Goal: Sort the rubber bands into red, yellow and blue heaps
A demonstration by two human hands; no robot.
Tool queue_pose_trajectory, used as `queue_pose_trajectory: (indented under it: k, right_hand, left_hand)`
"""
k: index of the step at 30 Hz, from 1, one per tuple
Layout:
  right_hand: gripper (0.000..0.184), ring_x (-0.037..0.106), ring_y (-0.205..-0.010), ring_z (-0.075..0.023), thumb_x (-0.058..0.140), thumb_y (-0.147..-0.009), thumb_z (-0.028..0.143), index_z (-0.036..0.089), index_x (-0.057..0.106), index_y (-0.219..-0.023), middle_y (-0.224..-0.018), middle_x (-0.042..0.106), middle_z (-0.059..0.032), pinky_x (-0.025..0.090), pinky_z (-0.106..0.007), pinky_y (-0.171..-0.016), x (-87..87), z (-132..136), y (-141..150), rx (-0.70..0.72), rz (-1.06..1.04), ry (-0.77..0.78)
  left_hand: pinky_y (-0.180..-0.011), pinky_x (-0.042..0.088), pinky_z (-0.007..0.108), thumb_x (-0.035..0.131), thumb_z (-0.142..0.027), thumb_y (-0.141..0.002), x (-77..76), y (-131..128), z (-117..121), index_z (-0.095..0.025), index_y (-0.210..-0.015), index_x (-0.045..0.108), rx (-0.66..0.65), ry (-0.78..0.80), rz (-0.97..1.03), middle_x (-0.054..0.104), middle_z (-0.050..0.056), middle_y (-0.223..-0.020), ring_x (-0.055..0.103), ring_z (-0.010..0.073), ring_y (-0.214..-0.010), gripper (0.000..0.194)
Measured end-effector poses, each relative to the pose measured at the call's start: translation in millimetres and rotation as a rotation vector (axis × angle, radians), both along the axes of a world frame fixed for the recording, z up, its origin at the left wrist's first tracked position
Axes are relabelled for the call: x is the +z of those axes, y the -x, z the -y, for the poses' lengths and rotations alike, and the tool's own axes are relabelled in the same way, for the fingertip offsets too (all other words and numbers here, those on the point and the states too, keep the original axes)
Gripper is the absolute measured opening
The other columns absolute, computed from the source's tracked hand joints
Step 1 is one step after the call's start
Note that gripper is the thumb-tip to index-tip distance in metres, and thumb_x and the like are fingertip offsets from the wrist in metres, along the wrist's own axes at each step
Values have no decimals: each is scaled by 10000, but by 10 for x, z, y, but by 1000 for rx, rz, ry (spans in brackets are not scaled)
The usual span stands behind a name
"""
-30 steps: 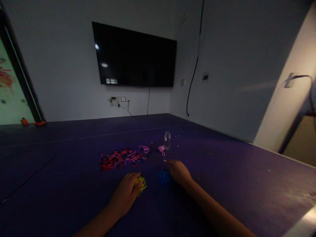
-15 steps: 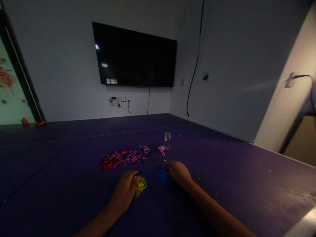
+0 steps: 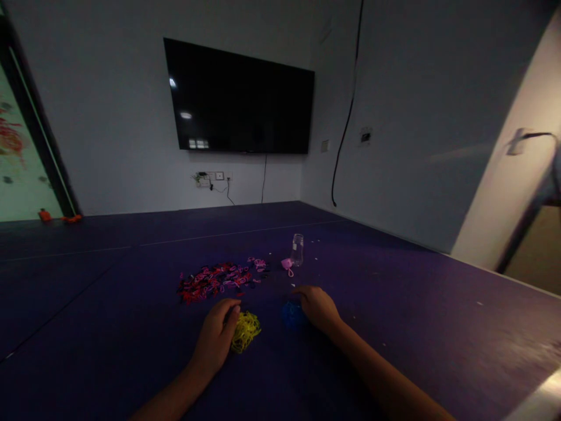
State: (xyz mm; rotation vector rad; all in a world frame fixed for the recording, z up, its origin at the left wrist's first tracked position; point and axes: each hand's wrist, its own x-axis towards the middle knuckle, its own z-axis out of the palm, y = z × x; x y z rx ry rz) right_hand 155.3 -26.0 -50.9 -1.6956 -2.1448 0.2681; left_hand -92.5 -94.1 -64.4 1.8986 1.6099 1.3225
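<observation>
My left hand (image 3: 215,338) lies on the dark purple floor mat (image 3: 131,327), fingers curled beside a small yellow pile of tiny bands (image 3: 245,331), touching its left side. My right hand (image 3: 318,307) rests knuckles-up just right of a small blue pile (image 3: 291,314), fingers bent down onto the mat at the pile's edge. Whether either hand pinches a band is too dark to make out. Beyond my hands spreads a wide scatter of red, pink and black bands (image 3: 214,279).
A small clear bottle (image 3: 297,250) stands upright past the scatter, with a pink cap (image 3: 286,264) lying beside it. A black TV (image 3: 239,99) hangs on the far wall above a socket strip. Walls close the right side; a doorway lies far left.
My left hand has slid left and back off the yellow pile, uncovering more of it. My right hand has stayed by the blue pile.
</observation>
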Motion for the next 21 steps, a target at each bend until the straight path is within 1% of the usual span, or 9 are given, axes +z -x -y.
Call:
queue_pose_trajectory:
  k: [6,9,11,13,15,17,18,19,21]
  right_hand:
    - [392,599,-1054,-222,397,-808,119,211,656,-1088,-1131,648,-59,432,-312,-919,11,5,20,-28,-18,-13]
    - [382,602,-1036,-212,393,-812,119,206,659,-1072,-1134,646,-55,434,-307,-912,45,25,35,-23,-44,-57]
    - [374,613,-999,-195,375,-816,110,191,666,-1037,-1097,659,-64,442,-294,-891,41,69,76,5,-82,-150]
    - [360,633,-894,-172,352,-812,98,171,674,-956,-986,683,-81,468,-273,-810,-15,176,182,111,-114,-322]
    - [304,615,-688,-144,352,-796,105,165,650,-792,-750,664,-71,471,-242,-640,-122,374,372,399,-98,-547]
    - [227,489,-472,-121,411,-796,203,186,545,-614,-535,537,-16,402,-234,-465,-240,669,634,868,-51,-748]
    - [232,430,-420,-106,441,-800,240,196,497,-579,-495,484,9,370,-225,-422,-285,841,779,1097,-44,-804]
    - [201,446,-443,-100,473,-807,243,204,505,-612,-527,498,14,385,-216,-438,-312,1018,926,1254,3,-791]
    - [136,505,-509,-105,517,-814,275,244,549,-685,-601,550,14,412,-209,-460,-306,1347,1196,1490,39,-778]
  left_hand:
    - [-904,468,424,392,-433,-867,1,12,-4,-205,-976,648,8,-58,-8,669,81,-1020,612,236,-970,359]
    - [-958,428,461,401,-411,-873,-38,31,-25,-215,-963,659,27,-101,-53,644,80,-1081,571,242,-1052,336]
    - [-1011,368,500,423,-389,-871,-72,51,-49,-230,-970,662,65,-141,-102,585,71,-1204,490,253,-1170,305]
    - [-1039,320,524,444,-372,-866,-88,81,-85,-240,-992,660,107,-167,-144,519,58,-1298,408,261,-1249,283]
    - [-1032,329,516,446,-361,-867,-73,122,-140,-234,-1001,656,139,-167,-165,531,64,-1277,420,255,-1234,280]
    - [-999,376,476,432,-342,-875,-27,169,-218,-223,-988,654,153,-155,-184,597,68,-1155,498,233,-1140,276]
    - [-968,406,453,439,-329,-874,3,192,-265,-220,-976,655,131,-138,-216,622,66,-1086,532,225,-1084,263]
    - [-932,432,430,459,-314,-865,34,211,-317,-212,-938,662,116,-125,-253,636,67,-1021,556,222,-1031,239]
    - [-874,456,395,515,-263,-832,86,233,-428,-193,-851,673,80,-87,-370,640,67,-918,580,220,-946,174]
